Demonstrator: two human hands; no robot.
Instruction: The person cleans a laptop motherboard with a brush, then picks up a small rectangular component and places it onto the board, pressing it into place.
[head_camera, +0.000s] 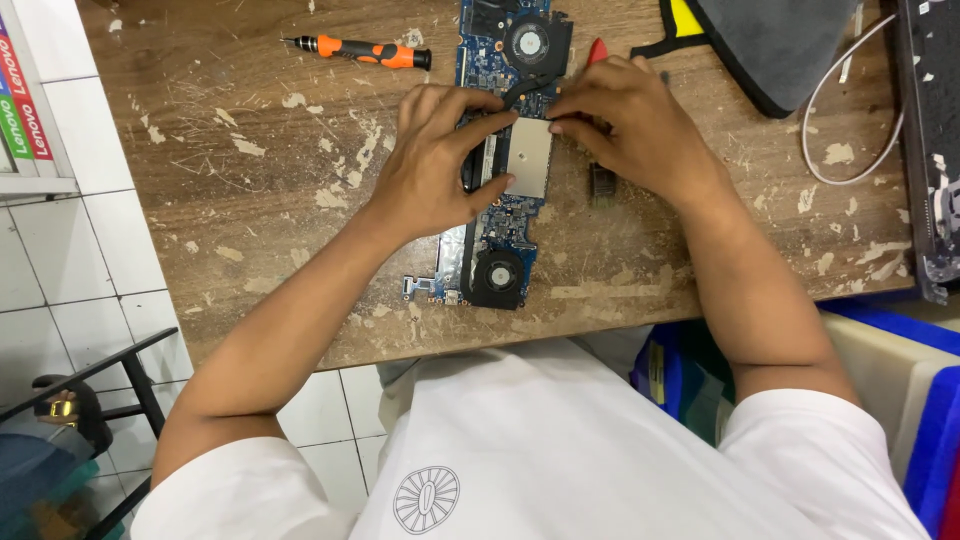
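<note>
Blue circuit board (497, 235), flat, apparently two-fanned

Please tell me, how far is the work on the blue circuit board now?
Done: the blue circuit board lies bare on the wooden table, out of any case, both round fans in place. In hand: the left hand and the right hand press at a pale square plate at its middle. Left: the orange screwdriver lies untouched; I see no case to close.

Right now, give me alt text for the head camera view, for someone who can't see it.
A person's left hand and right hand press on the middle of a blue laptop circuit board with two fans, lying on a scratched wooden table. An orange-handled screwdriver lies apart at upper left; a white cable curls at right.
</note>
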